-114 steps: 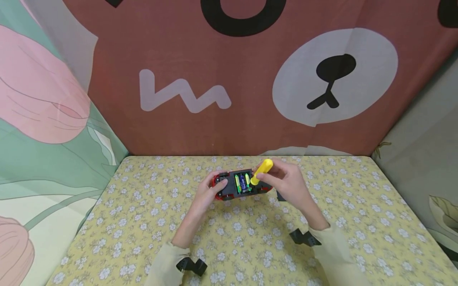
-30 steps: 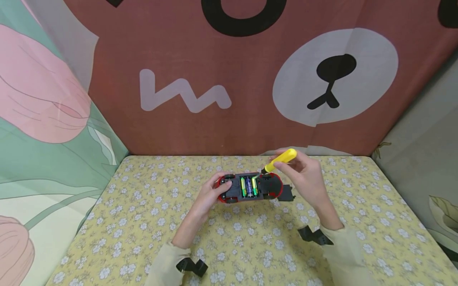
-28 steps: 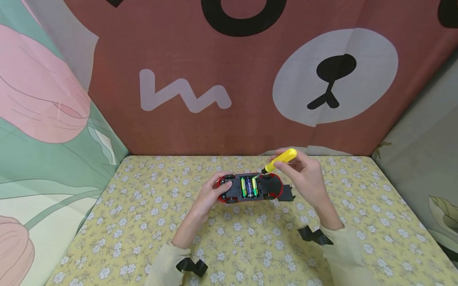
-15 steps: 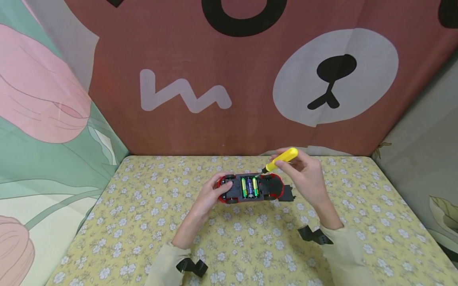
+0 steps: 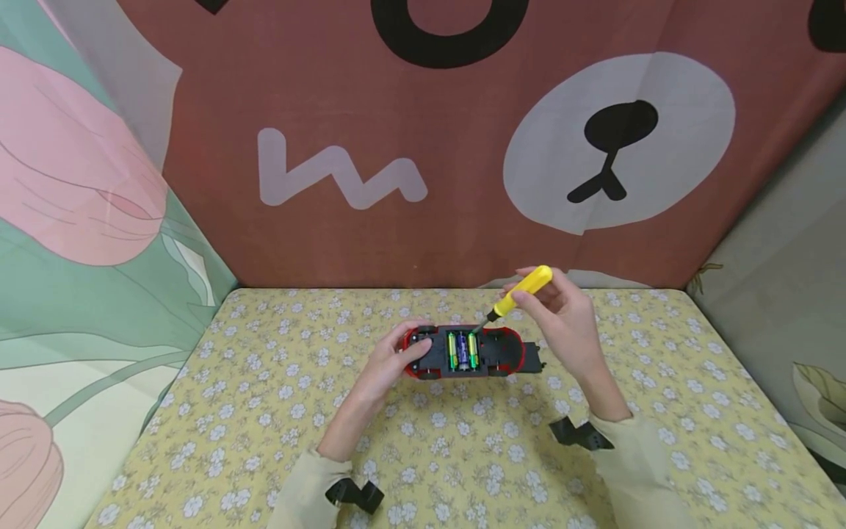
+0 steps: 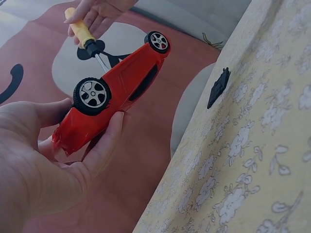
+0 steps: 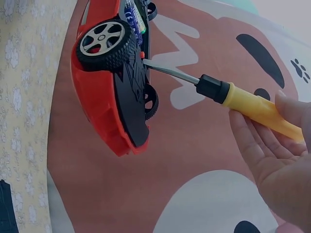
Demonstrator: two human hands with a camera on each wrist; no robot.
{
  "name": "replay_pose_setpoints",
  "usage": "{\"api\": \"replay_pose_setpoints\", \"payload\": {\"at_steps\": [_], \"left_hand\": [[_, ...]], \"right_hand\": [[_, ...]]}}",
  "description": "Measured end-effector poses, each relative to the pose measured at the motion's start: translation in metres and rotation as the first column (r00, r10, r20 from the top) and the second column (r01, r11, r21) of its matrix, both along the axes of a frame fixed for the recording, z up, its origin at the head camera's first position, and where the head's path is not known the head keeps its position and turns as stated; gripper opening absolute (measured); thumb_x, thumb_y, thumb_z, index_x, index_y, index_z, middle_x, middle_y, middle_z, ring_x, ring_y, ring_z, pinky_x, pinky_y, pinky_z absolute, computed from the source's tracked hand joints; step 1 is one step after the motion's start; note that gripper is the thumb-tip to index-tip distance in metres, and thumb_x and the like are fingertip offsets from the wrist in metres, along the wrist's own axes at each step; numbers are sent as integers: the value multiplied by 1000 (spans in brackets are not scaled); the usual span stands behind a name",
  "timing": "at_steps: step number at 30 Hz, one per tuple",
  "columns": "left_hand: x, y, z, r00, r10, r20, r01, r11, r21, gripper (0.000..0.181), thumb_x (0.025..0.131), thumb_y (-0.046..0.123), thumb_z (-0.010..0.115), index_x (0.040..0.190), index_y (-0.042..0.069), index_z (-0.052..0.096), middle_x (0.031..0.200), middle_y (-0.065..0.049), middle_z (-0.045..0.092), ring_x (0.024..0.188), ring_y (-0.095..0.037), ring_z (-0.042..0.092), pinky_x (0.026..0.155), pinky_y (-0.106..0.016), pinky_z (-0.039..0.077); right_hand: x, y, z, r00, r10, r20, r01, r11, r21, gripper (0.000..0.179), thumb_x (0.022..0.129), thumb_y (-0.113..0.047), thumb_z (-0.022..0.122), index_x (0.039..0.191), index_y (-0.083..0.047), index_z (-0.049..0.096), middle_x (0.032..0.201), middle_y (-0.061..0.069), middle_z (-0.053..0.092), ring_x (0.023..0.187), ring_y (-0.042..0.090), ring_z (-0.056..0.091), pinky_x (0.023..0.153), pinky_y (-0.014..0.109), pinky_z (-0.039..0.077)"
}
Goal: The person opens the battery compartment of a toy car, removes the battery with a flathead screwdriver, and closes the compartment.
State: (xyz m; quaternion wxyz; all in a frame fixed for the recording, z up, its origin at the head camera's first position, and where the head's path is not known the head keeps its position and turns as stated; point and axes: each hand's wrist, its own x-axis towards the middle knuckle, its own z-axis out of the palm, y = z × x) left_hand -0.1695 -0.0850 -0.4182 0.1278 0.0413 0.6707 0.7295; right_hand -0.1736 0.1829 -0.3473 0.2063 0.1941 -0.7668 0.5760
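Note:
My left hand (image 5: 390, 360) grips one end of a red toy car (image 5: 438, 357), its thumb on the black underside, which faces up in the head view. Several green and blue batteries (image 5: 463, 351) lie side by side in the uncovered compartment. In my right hand (image 5: 570, 327) is a screwdriver with a yellow handle (image 5: 525, 290), held between thumb and fingers. Its metal shaft slants down to the compartment's right edge. From the right wrist, the flat tip (image 7: 151, 63) meets the underside beside a small red part. The car (image 6: 119, 87) is held above the table in the left wrist view.
A black battery cover (image 5: 532, 358) lies on the table, just right of the car in the head view. Flowered cloth (image 5: 436, 455) covers the table. A printed bear curtain (image 5: 410, 242) hangs behind it, with more printed cloth at both sides.
Since the earliest frame, car and right hand have shifted right, and the screwdriver has gone from over the batteries to the compartment's edge. Lately the car tilted slightly and the handle rose a little.

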Motion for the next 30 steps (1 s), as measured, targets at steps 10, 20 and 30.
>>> {"api": "replay_pose_setpoints", "payload": {"at_steps": [10, 20, 30], "left_hand": [[-1, 1, 0, 999, -28, -37, 27, 999, -28, 45, 101, 18, 67, 143, 5, 59, 131, -19, 60, 98, -21, 67, 78, -32, 57], [0, 0, -1, 996, -48, -74, 44, 998, -48, 41, 101, 17, 67, 140, 6, 61, 130, -19, 61, 99, -20, 67, 77, -32, 57], [1, 1, -1, 994, -61, -89, 53, 995, -86, 41, 100, 18, 68, 140, 9, 63, 130, -18, 61, 99, -20, 66, 78, -33, 56]], "right_hand": [[-8, 6, -4, 995, 20, 100, -14, 998, -64, 27, 102, -7, 67, 124, 7, 61, 111, 23, 71, 95, 8, 73, 81, 30, 60], [-12, 9, -5, 988, 18, 152, -2, 994, -105, 29, 103, -13, 66, 123, 7, 61, 110, 18, 73, 94, 10, 74, 81, 31, 60], [-14, 12, -7, 979, 27, 201, 8, 985, -173, 28, 104, -19, 66, 119, 4, 60, 104, 4, 75, 93, 13, 75, 81, 34, 60]]}}
